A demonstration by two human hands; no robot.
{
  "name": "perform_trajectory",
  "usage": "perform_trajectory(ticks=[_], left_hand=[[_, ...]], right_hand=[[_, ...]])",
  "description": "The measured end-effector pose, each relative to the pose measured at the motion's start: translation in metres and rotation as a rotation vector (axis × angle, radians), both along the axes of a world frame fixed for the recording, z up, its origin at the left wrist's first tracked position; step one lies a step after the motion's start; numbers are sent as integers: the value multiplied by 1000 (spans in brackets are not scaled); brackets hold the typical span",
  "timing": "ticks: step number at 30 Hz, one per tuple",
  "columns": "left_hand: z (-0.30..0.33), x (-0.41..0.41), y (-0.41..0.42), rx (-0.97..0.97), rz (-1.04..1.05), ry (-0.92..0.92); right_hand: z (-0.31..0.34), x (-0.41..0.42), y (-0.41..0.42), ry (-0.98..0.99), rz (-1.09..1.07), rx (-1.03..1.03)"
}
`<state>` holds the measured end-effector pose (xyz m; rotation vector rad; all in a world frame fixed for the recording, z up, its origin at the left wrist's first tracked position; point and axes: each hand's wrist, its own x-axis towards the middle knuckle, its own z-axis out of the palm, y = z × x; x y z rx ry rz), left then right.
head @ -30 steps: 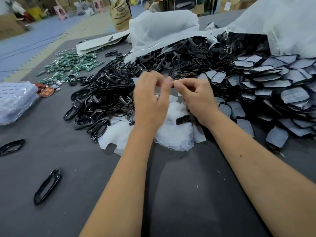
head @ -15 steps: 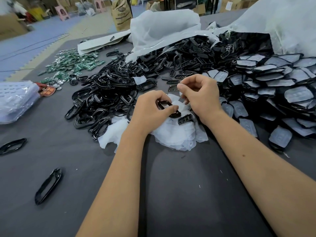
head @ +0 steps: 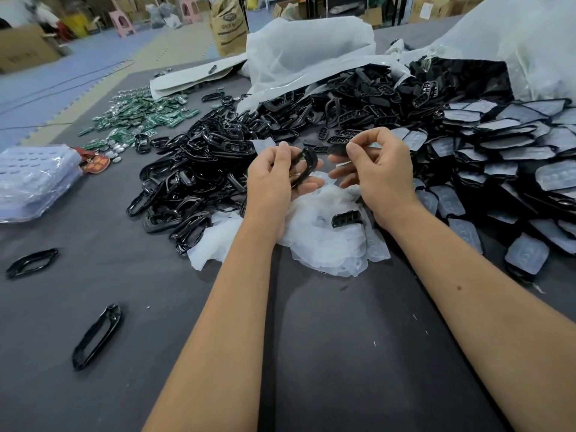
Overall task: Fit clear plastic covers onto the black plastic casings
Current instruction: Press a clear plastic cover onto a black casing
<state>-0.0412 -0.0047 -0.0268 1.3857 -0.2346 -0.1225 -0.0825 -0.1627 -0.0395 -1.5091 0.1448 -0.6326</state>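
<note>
my left hand (head: 274,179) holds a black casing frame (head: 304,166), fingers curled round its near side with the thumb on top, so the glossy loop stands on edge, its long axis running up and away from my palm, open face turned toward my other hand. my right hand (head: 380,169) pinches a small black piece (head: 338,149) between thumb and forefinger, the other fingers loosely curled below it; whether a clear cover is on that piece i cannot tell, it is dark and partly hidden by my thumb.

taking the frame as landmark: the pinched piece sits just right of its upper end, close but apart, its long axis lying roughly level, so crosswise to the frame. i judge the next move turns on that: the piece needs turning to line up with the frame's opening before the two close together.

below the frame lies the heap of clear covers (head: 327,241) on the bench (head: 311,353), one black insert (head: 346,219) resting on it. left of the frame is the pile of black frames (head: 193,169); right of it, the spread of covered casings (head: 505,151). the right hand is nearer the covers.
</note>
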Motion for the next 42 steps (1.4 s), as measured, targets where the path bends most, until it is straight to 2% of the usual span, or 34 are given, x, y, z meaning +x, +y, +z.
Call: perform_trajectory(ticks=[4,9,13,19,23,28,31,37,42], left_hand=[[-1,0,2,25,-17,-44],[-1,-5,-1,112,109,-170],[-4,-3,-1,152,213,-116],[-4,2,0,175,248,-86],[-1,3,-1,236,223,-122],[0,0,-3,368,229,-207],[3,-1,-5,318,236,-146],[0,-2,-11,200,221,67],[-3,-4,-12,137,257,80]], right_hand=[[-1,0,-1,28,-13,-37],[0,-1,0,59,7,-33],[2,-3,-1,65,-12,-46],[0,0,-4,106,-26,-203],[2,-2,0,90,25,-276],[3,-2,0,40,-87,-223],[1,-2,-2,-3,-110,-153],[-1,0,-4,-37,-196,-158],[-3,1,-4,-76,-217,-152]])
